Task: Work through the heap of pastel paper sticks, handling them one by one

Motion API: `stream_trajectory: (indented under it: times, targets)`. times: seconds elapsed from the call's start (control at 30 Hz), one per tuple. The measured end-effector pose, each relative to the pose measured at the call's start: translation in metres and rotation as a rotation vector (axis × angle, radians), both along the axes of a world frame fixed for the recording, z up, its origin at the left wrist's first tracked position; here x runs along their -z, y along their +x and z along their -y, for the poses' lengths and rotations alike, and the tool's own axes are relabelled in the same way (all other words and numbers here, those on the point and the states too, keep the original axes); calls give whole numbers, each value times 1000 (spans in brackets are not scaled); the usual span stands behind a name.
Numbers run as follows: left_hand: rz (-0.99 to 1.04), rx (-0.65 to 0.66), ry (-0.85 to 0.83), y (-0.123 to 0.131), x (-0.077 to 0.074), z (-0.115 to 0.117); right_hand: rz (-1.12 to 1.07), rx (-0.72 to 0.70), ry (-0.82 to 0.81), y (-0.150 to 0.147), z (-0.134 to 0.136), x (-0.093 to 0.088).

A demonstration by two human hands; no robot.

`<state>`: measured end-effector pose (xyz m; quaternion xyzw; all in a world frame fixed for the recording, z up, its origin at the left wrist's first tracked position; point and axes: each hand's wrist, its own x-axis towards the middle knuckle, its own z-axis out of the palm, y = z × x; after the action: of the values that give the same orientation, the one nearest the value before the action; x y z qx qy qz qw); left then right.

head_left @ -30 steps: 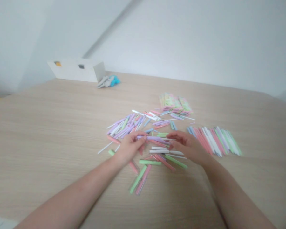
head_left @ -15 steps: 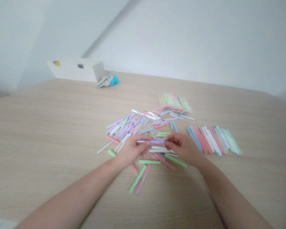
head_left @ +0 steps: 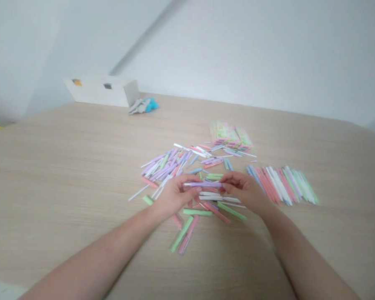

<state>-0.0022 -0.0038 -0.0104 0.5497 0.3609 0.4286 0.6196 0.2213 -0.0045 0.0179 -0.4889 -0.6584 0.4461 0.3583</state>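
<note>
My left hand [head_left: 172, 195] and my right hand [head_left: 244, 190] pinch the two ends of one thin purple stick [head_left: 203, 184], held level just above the table. Under and around my hands lies a loose scatter of pastel sticks [head_left: 175, 166] in purple, pink, green, white and blue. A green stick [head_left: 181, 234] and a pink one lie nearest to me. To the right, a neat row of sticks [head_left: 283, 183] lies side by side.
A stack of green and pink packets [head_left: 229, 135] lies behind the scatter. At the far left corner of the wooden table [head_left: 65, 166] stands a white box [head_left: 103, 91] with a grey and blue cloth [head_left: 142, 106] beside it. White walls rise behind.
Both hands have drawn together on the purple stick and lifted it slightly; the right hand moved left from the loose sticks to pinch its end.
</note>
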Motion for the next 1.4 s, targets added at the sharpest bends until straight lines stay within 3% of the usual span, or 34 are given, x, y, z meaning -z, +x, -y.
stream_trajectory:
  times: [0.4, 0.67, 0.97, 1.13, 1.3, 1.4]
  targets:
    - [26, -116, 56, -4, 3, -8, 26, 82, -58, 14, -5, -3]
    - [171, -370, 13, -10, 8, -18, 97, 130, -45, 19, -10, 0]
    - [240, -529, -83, -11, -2, -21, 213, 161, -26, 18, -11, 1]
    - [180, -442, -73, -10, 2, -19, 418, 186, 23, 15, -13, 11]
    - [44, -361, -76, -6, 8, -16, 663, 173, 179, 7, -10, 15]
    - [-102, -228, -64, -2, 13, -11, 743, 145, 210, 3, -8, 13]
